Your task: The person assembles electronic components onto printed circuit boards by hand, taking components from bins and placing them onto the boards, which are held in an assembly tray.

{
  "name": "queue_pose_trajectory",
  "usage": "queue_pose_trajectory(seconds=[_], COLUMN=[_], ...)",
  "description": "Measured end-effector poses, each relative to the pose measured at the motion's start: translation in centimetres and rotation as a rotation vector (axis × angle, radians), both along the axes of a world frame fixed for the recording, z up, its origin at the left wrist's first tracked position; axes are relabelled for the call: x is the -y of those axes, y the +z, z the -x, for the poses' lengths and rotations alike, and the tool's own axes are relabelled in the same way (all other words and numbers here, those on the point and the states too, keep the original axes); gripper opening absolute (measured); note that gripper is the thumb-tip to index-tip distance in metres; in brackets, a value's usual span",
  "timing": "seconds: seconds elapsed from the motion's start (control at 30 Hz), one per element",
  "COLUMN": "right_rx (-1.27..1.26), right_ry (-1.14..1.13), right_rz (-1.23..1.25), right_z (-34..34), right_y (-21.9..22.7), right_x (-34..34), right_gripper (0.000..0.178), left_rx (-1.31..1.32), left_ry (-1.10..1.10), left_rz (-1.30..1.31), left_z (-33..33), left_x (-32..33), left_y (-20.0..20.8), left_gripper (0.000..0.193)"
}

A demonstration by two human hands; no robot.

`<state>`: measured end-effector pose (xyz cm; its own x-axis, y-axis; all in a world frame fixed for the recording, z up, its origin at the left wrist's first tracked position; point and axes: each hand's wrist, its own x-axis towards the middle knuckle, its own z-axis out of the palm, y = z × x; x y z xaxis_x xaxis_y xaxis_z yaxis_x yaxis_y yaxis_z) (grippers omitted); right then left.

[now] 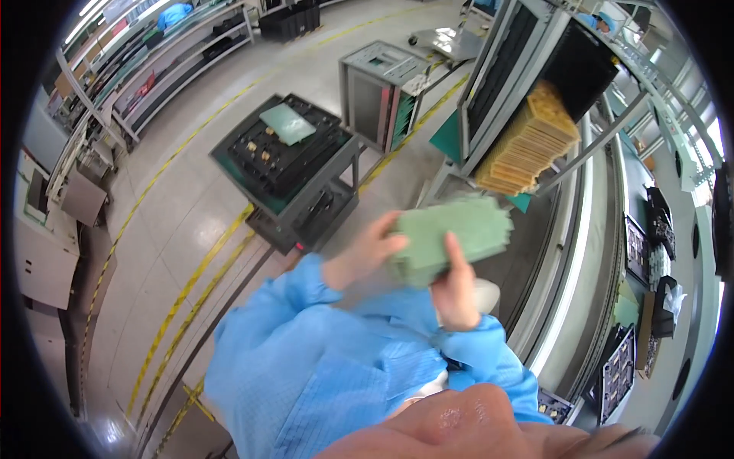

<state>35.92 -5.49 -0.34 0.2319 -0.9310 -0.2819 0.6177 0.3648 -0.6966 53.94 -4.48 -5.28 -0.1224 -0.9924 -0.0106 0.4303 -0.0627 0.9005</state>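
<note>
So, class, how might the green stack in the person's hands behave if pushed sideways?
The green stack might slide apart, since its right edge looks stepped, like loose layers. Its top looks flat, suggesting fairly stiff pieces.

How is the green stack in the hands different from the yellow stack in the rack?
The green stack is held by the left hand and right hand; the yellow stack sits in the rack. The yellow stack looks taller than the green stack. Both look layered.

No legible text, no readable numbers or signs
</note>
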Motion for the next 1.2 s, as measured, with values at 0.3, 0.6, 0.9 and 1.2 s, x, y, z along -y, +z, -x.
queue_pose_trajectory(seconds=[0.3,0.6,0.9,1.2], right_rx=[-0.129,-0.182,-0.316,-0.585], right_ry=[-0.398,-0.798,-1.074,-1.309], right_rz=[0.007,0.036,0.041,-0.118], right_z=[11.9,27.4,43.9,62.0], right_y=[8.1,7.4,6.1,0.7], right_x=[-5.9,-5.9,3.9,11.0], right_gripper=[0.054,0.057,0.056,0.057], left_rx=[1.874,2.168,2.269,2.04], left_ry=[0.776,0.356,0.208,0.834], left_rz=[0.48,-0.169,0.098,0.011], left_z=[-14.9,-36.3,-41.6,-32.6], left_x=[16.1,22.4,25.1,21.9], left_y=[-2.8,-11.7,-11.3,0.2], left_gripper=[0.048,0.092,0.049,0.029])
